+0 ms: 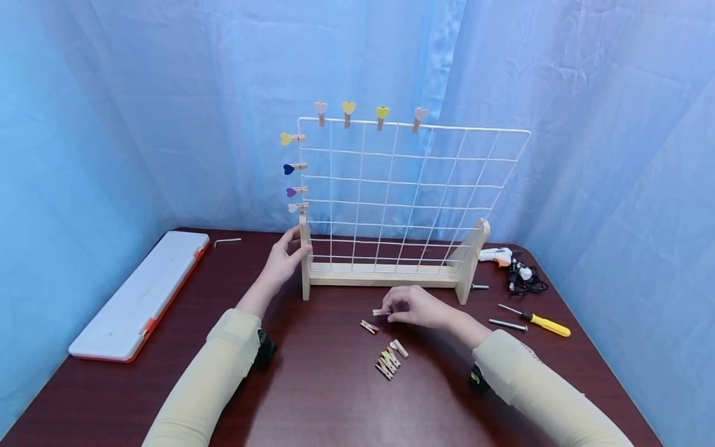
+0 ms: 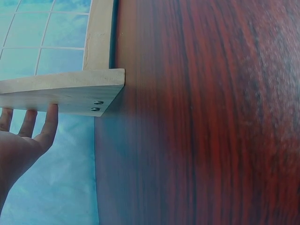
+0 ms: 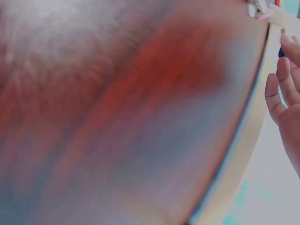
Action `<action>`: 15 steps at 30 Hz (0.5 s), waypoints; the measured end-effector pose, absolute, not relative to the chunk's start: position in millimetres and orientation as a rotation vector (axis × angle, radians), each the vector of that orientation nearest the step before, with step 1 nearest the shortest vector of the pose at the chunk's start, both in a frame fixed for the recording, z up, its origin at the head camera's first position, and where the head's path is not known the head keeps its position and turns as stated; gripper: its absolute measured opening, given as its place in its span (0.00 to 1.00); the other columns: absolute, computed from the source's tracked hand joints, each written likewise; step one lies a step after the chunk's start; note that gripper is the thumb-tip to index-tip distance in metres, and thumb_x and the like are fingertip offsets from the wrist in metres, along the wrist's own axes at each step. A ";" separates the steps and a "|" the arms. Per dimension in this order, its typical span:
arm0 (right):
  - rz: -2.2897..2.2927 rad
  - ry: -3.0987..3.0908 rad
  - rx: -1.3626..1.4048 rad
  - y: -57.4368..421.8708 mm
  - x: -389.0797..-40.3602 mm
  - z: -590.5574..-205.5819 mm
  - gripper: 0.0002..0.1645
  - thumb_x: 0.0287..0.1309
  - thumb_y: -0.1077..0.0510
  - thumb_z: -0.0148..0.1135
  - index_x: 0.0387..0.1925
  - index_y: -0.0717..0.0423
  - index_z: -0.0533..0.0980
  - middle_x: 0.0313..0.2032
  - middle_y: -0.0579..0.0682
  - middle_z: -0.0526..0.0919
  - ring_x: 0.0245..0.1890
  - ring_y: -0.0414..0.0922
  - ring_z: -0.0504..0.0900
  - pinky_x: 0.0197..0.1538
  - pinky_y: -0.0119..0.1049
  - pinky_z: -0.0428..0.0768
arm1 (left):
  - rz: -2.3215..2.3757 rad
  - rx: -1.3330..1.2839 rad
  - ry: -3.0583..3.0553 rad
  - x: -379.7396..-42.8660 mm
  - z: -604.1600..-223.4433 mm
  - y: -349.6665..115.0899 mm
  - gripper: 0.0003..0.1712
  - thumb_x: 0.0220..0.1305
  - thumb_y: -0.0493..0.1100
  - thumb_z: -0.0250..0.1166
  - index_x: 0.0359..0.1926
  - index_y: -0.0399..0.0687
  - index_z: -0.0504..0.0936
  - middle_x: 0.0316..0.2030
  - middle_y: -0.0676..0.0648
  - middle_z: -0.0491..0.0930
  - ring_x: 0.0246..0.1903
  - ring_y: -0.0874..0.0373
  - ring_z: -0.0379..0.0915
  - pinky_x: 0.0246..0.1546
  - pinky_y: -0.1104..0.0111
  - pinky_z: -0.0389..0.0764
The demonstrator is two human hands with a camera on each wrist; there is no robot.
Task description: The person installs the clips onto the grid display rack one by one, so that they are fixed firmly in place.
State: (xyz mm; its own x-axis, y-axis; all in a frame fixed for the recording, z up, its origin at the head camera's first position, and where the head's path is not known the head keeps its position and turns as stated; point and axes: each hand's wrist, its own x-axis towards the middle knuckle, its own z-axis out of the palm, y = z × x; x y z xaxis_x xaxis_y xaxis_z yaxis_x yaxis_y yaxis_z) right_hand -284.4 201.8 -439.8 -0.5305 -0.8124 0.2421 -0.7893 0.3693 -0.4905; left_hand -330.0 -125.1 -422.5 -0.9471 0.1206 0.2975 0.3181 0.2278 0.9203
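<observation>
My left hand (image 1: pixel 283 261) holds the left wooden side panel (image 1: pixel 305 273) of a stand, thumb over its front edge. In the left wrist view, fingers (image 2: pixel 49 125) press its outer face. The stand carries a white wire grid (image 1: pixel 385 192). Low in front of it, my right hand (image 1: pixel 416 307) pinches a small wooden clothespin (image 1: pixel 377 312); a dark blue bit shows by the fingertips in the right wrist view. Near that hand lies a clothespin with a pink heart (image 1: pixel 369 326). Several more clothespins (image 1: pixel 388 363) lie grouped closer to me.
Heart clothespins line the grid's left edge, like the navy one (image 1: pixel 289 169), and its top, like the yellow one (image 1: pixel 349 109). A white case (image 1: pixel 139 295) and hex key (image 1: pixel 227 240) lie left. A glue gun (image 1: pixel 496 255), screwdriver (image 1: pixel 544 323) and bolt (image 1: pixel 507 324) lie right.
</observation>
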 end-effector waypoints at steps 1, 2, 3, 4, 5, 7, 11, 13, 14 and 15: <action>-0.881 2.589 -1.486 202.8 -284.0 -435.5 0.08 0.49 0.59 0.64 0.33 0.46 0.77 0.33 0.37 0.78 0.27 0.32 0.73 0.30 0.28 0.75 | -1.804 -0.425 -2.328 -329.9 -422.1 -125.2 0.35 0.58 0.53 0.59 0.64 0.51 0.59 0.54 0.38 0.68 0.52 0.46 0.66 0.47 0.54 0.72; -0.874 2.618 -1.464 203.8 -283.3 -430.7 0.07 0.50 0.58 0.63 0.33 0.45 0.77 0.32 0.36 0.78 0.28 0.31 0.73 0.31 0.28 0.75 | -1.810 -0.429 -2.322 -329.9 -421.9 -125.5 0.35 0.58 0.53 0.59 0.64 0.51 0.59 0.54 0.38 0.68 0.53 0.46 0.66 0.47 0.54 0.72; -0.872 2.640 -1.431 204.6 -282.4 -425.3 0.06 0.51 0.57 0.62 0.34 0.43 0.77 0.32 0.35 0.78 0.29 0.31 0.74 0.32 0.29 0.75 | -1.819 -0.434 -2.317 -329.8 -421.5 -125.8 0.35 0.58 0.53 0.59 0.64 0.51 0.59 0.54 0.38 0.68 0.53 0.46 0.66 0.47 0.54 0.72; -0.872 2.662 -1.394 205.7 -281.6 -419.8 0.06 0.52 0.55 0.62 0.34 0.42 0.76 0.31 0.34 0.78 0.29 0.31 0.74 0.33 0.29 0.75 | -1.836 -0.433 -2.317 -327.6 -418.2 -125.4 0.34 0.58 0.51 0.59 0.64 0.49 0.59 0.54 0.37 0.68 0.53 0.45 0.65 0.48 0.53 0.71; -0.877 2.680 -1.361 206.7 -280.7 -414.1 0.05 0.53 0.54 0.61 0.34 0.42 0.76 0.30 0.33 0.79 0.30 0.31 0.75 0.34 0.29 0.75 | -1.854 -0.432 -2.321 -324.9 -415.0 -125.0 0.34 0.59 0.49 0.59 0.64 0.49 0.59 0.55 0.37 0.67 0.54 0.45 0.64 0.49 0.52 0.70; -0.899 2.712 -1.329 208.6 -279.0 -400.9 0.05 0.53 0.52 0.61 0.34 0.41 0.77 0.29 0.32 0.80 0.30 0.31 0.76 0.35 0.30 0.75 | -1.877 -0.429 -2.325 -321.8 -411.4 -124.7 0.34 0.59 0.48 0.59 0.64 0.48 0.59 0.55 0.36 0.67 0.54 0.44 0.64 0.50 0.51 0.69; -0.950 2.800 -1.344 212.2 -278.2 -371.5 0.04 0.51 0.53 0.63 0.32 0.43 0.79 0.28 0.33 0.81 0.29 0.31 0.78 0.33 0.28 0.75 | -1.896 -0.411 -2.345 -313.9 -400.9 -122.4 0.33 0.60 0.45 0.58 0.64 0.46 0.58 0.56 0.35 0.66 0.55 0.42 0.62 0.51 0.49 0.68; -0.952 2.845 -1.374 214.1 -279.0 -355.1 0.04 0.50 0.55 0.63 0.31 0.43 0.80 0.29 0.33 0.81 0.29 0.32 0.77 0.32 0.28 0.75 | -1.902 -0.406 -2.344 -311.4 -397.3 -121.8 0.32 0.60 0.44 0.58 0.64 0.46 0.58 0.56 0.35 0.66 0.55 0.42 0.62 0.51 0.49 0.67; -0.954 2.860 -1.380 215.2 -279.5 -347.3 0.04 0.51 0.55 0.63 0.31 0.44 0.80 0.29 0.34 0.81 0.29 0.32 0.77 0.31 0.28 0.74 | -1.898 -0.405 -2.346 -311.1 -396.8 -121.9 0.32 0.60 0.44 0.58 0.64 0.46 0.59 0.55 0.35 0.66 0.55 0.42 0.63 0.51 0.49 0.68; -0.953 2.872 -1.402 216.3 -280.3 -339.6 0.04 0.51 0.56 0.63 0.31 0.44 0.80 0.30 0.35 0.82 0.29 0.32 0.78 0.31 0.28 0.74 | -1.897 -0.404 -2.347 -310.9 -396.7 -122.2 0.32 0.60 0.44 0.58 0.64 0.46 0.59 0.55 0.35 0.66 0.55 0.42 0.63 0.51 0.49 0.68</action>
